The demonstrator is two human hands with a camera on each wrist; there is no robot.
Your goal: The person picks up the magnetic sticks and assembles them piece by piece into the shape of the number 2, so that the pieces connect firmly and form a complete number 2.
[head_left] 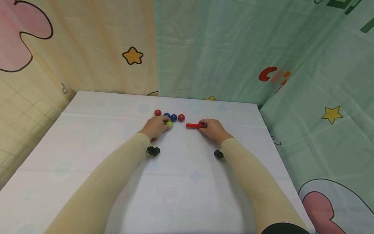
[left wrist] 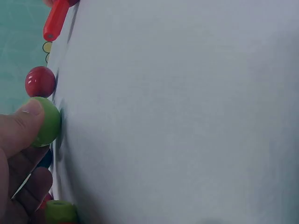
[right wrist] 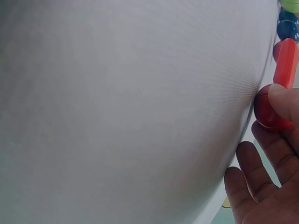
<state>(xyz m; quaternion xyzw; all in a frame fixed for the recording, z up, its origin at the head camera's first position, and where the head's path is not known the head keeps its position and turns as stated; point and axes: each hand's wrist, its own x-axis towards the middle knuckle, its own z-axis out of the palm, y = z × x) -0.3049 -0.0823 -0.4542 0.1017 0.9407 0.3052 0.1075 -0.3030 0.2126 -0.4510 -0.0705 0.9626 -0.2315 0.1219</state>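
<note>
My left hand (head_left: 155, 126) holds a green ball (head_left: 169, 124) with the thumb on its near side in the left wrist view. Thumb and forefinger of my right hand (head_left: 215, 129) pinch a red ball (right wrist: 267, 108), from which a red stick (head_left: 191, 125) points left; whether ball and stick are joined I cannot tell. In the right wrist view its other fingers are spread below. Beyond the left hand are a blue ball (head_left: 173, 118), another blue ball (head_left: 166, 115) partly hidden, and red balls at left (head_left: 157, 112) and right (head_left: 181, 117).
A green cylinder (left wrist: 60, 211) and something red (head_left: 153, 139) lie by the left wrist, mostly covered. All this is on a white-covered table (head_left: 181, 182). Printed cloth (head_left: 204, 48) hangs behind the table and along its sides.
</note>
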